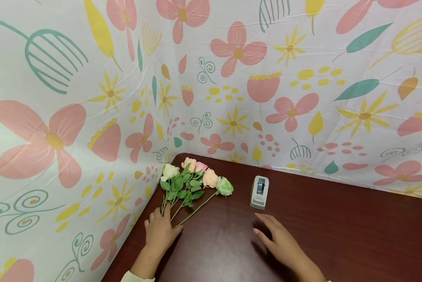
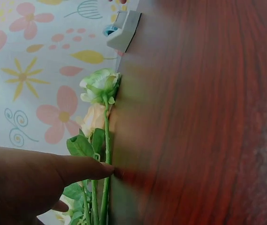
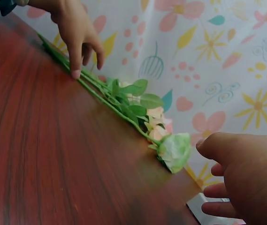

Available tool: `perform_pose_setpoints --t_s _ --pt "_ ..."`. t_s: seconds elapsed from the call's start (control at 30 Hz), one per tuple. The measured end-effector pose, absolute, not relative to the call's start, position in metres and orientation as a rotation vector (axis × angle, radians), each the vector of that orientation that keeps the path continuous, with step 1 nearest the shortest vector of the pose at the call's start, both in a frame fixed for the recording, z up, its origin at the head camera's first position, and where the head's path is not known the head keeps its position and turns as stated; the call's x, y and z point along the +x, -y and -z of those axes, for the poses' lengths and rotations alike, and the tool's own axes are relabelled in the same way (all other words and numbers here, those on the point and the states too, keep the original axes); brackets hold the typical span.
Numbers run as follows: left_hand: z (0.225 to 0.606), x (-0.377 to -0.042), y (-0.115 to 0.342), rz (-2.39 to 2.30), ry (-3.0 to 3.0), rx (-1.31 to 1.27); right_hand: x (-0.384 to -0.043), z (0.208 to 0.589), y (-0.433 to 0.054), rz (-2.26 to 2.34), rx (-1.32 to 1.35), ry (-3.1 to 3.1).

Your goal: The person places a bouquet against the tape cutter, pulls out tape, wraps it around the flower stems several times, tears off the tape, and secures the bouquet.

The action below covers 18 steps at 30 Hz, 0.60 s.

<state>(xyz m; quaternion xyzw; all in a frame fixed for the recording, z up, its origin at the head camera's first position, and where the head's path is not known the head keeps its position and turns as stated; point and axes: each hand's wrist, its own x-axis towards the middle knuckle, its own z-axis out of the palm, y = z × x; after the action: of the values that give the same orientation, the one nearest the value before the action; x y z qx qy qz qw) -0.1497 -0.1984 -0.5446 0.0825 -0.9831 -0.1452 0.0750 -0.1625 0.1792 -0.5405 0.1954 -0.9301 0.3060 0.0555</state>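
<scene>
Several artificial roses lie on the table at the back left in the head view: a white rose (image 1: 170,171), a peach rose (image 1: 210,178), a pink rose (image 1: 200,167), another peach bloom behind, and a green-white rose (image 1: 225,187) on a separate stem. Over the lower stems spreads my left hand (image 1: 159,233), fingers apart; its thumb reaches the green-white rose's stem (image 2: 107,145) in the left wrist view. Whether it presses there I cannot tell. My right hand (image 1: 279,243) hovers with loose fingers, holding nothing, just below a white tape dispenser (image 1: 258,202).
The dark reddish-brown table (image 1: 341,231) has rounded back corners. A flower-patterned cloth (image 1: 302,51) hangs close along its back and left edges. The tape dispenser stands right of the roses, apart from them.
</scene>
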Motion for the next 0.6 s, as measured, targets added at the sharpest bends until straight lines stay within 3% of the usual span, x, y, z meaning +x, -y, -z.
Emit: perform_pose_setpoints --t_s 0.6 --pt "0.551 -0.153 0.198 0.551 2.917 0.196 -0.166 0.544 -0.160 -0.966 0.623 2.843"
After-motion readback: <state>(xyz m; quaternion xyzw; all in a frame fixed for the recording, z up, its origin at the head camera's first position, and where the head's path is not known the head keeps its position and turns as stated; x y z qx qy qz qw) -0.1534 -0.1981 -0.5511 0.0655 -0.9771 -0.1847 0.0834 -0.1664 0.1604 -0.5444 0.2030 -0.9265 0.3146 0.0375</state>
